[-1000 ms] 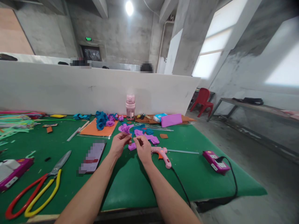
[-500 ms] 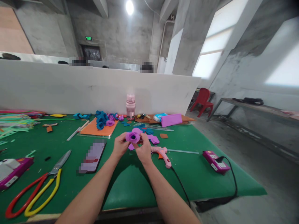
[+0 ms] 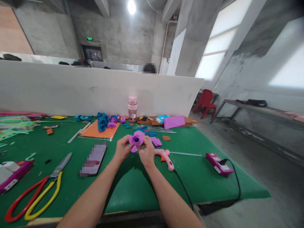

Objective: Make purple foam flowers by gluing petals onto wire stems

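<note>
Between my two hands is a purple paper flower (image 3: 136, 139) with a dark blue centre, held above the green table. My left hand (image 3: 123, 147) pinches its left side, fingers closed on the petals. From the other side my right hand (image 3: 146, 150) grips the petals, its thumb underneath. Just right of my right hand lies a pink hot glue gun (image 3: 166, 156), a clear glue stick (image 3: 186, 154) reaching out behind it. Purple paper pieces (image 3: 156, 142) and blue paper pieces (image 3: 149, 133) are spread beyond my hands.
Large scissors (image 3: 51, 185) with red and yellow handles and a phone (image 3: 93, 160) lie at left. Finished blue flowers (image 3: 103, 123) rest on an orange sheet (image 3: 89, 132). A pink bottle (image 3: 132, 108) stands by the white partition (image 3: 59, 90). A purple power strip (image 3: 218, 165) sits at right.
The flower has shifted very slightly right and tilted a little in my fingers. Both hands keep their hold; the things on the table have stayed put.
</note>
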Tool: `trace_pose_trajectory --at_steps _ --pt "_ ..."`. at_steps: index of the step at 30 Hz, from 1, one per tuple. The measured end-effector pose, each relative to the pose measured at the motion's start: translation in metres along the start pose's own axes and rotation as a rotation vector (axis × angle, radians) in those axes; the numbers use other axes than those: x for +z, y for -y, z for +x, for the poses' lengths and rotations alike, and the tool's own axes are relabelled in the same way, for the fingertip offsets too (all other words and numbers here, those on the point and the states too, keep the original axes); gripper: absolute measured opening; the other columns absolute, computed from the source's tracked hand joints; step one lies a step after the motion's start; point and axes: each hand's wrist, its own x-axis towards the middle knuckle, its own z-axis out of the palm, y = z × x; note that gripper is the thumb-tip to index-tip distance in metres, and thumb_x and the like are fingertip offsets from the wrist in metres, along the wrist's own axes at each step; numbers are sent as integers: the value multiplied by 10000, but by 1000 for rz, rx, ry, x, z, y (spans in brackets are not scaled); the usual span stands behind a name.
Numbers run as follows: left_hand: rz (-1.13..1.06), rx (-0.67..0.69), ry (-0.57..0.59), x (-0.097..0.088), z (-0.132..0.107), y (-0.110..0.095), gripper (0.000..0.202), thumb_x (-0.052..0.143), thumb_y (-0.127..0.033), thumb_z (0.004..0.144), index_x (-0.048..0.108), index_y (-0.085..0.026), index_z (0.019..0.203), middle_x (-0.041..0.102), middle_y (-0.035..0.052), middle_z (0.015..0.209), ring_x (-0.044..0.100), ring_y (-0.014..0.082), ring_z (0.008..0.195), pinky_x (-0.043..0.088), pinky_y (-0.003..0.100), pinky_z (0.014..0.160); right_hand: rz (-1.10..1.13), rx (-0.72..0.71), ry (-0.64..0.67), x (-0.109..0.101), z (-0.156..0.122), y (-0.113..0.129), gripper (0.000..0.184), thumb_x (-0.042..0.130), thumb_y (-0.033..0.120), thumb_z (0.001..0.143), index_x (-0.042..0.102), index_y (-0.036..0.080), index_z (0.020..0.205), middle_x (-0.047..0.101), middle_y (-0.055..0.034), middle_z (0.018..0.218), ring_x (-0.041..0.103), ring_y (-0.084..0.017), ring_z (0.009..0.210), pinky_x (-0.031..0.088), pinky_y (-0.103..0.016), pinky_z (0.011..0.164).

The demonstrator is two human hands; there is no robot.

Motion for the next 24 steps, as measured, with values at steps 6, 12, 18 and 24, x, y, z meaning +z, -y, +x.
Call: trace_pose_trajectory --at_steps 6,12,18,24 --pt "-30 -104 -25 1 1 1 144 659 -310 680 669 -166 675 659 8 684 578 145 643 463 238 635 8 35 34 0 0 2 210 599 211 760 613 187 968 594 -56 909 538 -166 751 467 -282 671" --pt "-121 -426 -257 -5 9 5 185 676 -342 641 661 -162 680 600 -25 501 562 130 484 457 233 518 24 101 46 0 -1 2 301 590 329 792 588 190 1060 612 -68 953 550 -150 701 474 -285 665" --pt "-214 -559 -443 -12 13 23 286 717 -353 554 648 -129 718 590 -27 514 543 109 442 455 231 479 -46 43 150 2 -4 2 262 486 328 872 621 191 695 611 -12 676 554 -141 649 413 -254 621" --pt "-110 -521 -447 -17 14 34 300 695 -382 584 651 -128 737 586 -21 528 528 103 444 431 221 469 -95 -16 154 3 -7 4 444 392 362 917 554 193 540 566 -4 558 535 -122 566 383 -245 596"
